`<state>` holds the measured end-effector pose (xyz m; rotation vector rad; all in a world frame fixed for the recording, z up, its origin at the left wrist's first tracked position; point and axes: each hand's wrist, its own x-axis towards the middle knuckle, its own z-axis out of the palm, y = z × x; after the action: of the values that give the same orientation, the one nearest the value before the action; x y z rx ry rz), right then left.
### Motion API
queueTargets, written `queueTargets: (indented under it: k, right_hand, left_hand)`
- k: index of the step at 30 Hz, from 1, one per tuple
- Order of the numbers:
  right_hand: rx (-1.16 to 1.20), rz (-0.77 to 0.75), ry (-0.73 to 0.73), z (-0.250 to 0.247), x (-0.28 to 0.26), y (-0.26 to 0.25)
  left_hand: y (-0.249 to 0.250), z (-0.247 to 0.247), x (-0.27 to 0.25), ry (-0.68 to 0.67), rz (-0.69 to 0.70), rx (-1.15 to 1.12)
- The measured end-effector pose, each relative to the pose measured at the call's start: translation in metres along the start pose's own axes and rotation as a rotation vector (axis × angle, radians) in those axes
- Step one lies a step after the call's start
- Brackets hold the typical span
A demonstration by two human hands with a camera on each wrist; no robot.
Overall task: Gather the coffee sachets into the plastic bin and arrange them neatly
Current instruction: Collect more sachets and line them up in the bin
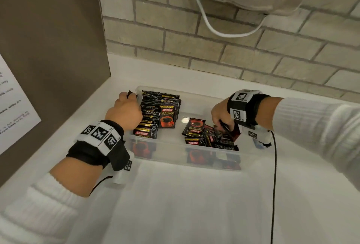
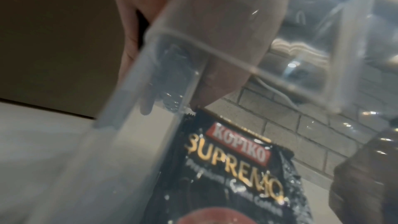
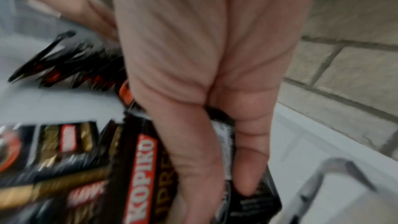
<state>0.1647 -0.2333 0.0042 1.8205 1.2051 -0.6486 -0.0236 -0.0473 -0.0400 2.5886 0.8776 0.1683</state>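
Observation:
A clear plastic bin (image 1: pixel 171 145) stands on the white counter. Along its left side, black Kopiko sachets (image 1: pixel 155 111) stand in a neat row; the front one (image 2: pixel 232 168) shows through the wall. A loose pile of sachets (image 1: pixel 200 134) lies at the right. My left hand (image 1: pixel 126 107) is curled at the bin's left rim (image 2: pixel 215 50), and a dark sachet edge (image 1: pixel 129 93) shows between thumb and fingers. My right hand (image 1: pixel 222 113) reaches into the pile. Its thumb and fingers (image 3: pixel 215 142) clamp a small bundle of sachets (image 3: pixel 140 176).
A brown panel (image 1: pixel 48 48) with a printed sheet (image 1: pixel 13 107) closes off the left. The brick wall (image 1: pixel 233 52) runs behind the bin, with a white cable (image 1: pixel 204 19) hanging on it. A black cable (image 1: pixel 274 175) trails from my right wrist across the counter (image 1: pixel 194 204).

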Motion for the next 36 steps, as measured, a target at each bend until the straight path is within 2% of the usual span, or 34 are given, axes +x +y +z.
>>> queueTargets:
  k: [3, 6, 8, 10, 11, 12, 13, 15, 17, 21, 24, 27, 29, 31, 32, 34, 36]
  right_hand:
    - [0.128, 0.041, 0.229, -0.012, -0.031, 0.013]
    - [0.573, 0.005, 0.455, -0.023, -0.068, 0.027]
    - [0.945, -0.093, 0.589, -0.021, -0.086, 0.024]
    - [1.256, -0.252, 0.641, -0.02, -0.096, 0.007]
    - [1.396, -0.333, 0.647, -0.019, -0.096, -0.003]
    - [1.53, -0.41, 0.651, -0.019, -0.094, -0.013]
    - [1.642, -0.47, 0.652, -0.019, -0.09, -0.024]
    - [1.787, -0.521, 0.667, -0.022, -0.079, -0.046]
    - [1.863, -0.487, 0.705, -0.026, -0.067, -0.067]
    - [1.927, -0.353, 0.804, -0.03, -0.048, -0.09]
    - [1.995, -0.32, 0.928, -0.029, -0.044, -0.087]
    - [2.179, -0.415, 1.002, -0.021, -0.047, -0.085]
    - [2.293, -0.463, 1.008, -0.017, -0.045, -0.09]
    - [2.373, -0.481, 0.951, -0.014, -0.04, -0.098]
    - [2.452, -0.547, 0.888, -0.014, -0.038, -0.102]
    - [2.699, -0.715, 0.664, -0.016, -0.035, -0.109]
    - [2.914, -0.732, 0.431, -0.02, -0.032, -0.114]
  left_hand:
    - [0.0, -0.002, -0.001, -0.009, -0.002, -0.025]
    - [0.0, -0.005, -0.002, -0.031, -0.042, -0.071]
    - [0.004, -0.01, -0.006, 0.077, -0.027, -0.143]
    - [0.017, -0.018, -0.014, 0.232, 0.1, -0.374]
    - [0.025, -0.022, -0.018, 0.235, 0.198, -0.527]
    - [0.034, -0.025, -0.023, 0.155, 0.293, -0.672]
    - [0.044, -0.027, -0.028, 0.017, 0.364, -0.796]
    - [0.061, -0.023, -0.035, -0.257, 0.394, -0.976]
    - [0.071, -0.016, -0.037, -0.346, 0.301, -1.104]
    - [0.069, -0.01, -0.031, -0.27, 0.049, -1.419]
    - [0.056, -0.011, -0.025, -0.222, -0.011, -1.506]
    - [0.048, -0.013, -0.024, -0.207, -0.036, -1.506]
    - [0.046, -0.01, -0.026, -0.229, -0.041, -1.53]
    - [0.047, -0.008, -0.029, -0.227, -0.043, -1.524]
    - [0.046, -0.006, -0.028, -0.225, -0.022, -1.502]
    - [0.046, -0.002, -0.027, -0.234, 0.022, -1.499]
    - [0.049, -0.001, -0.029, -0.251, 0.045, -1.523]
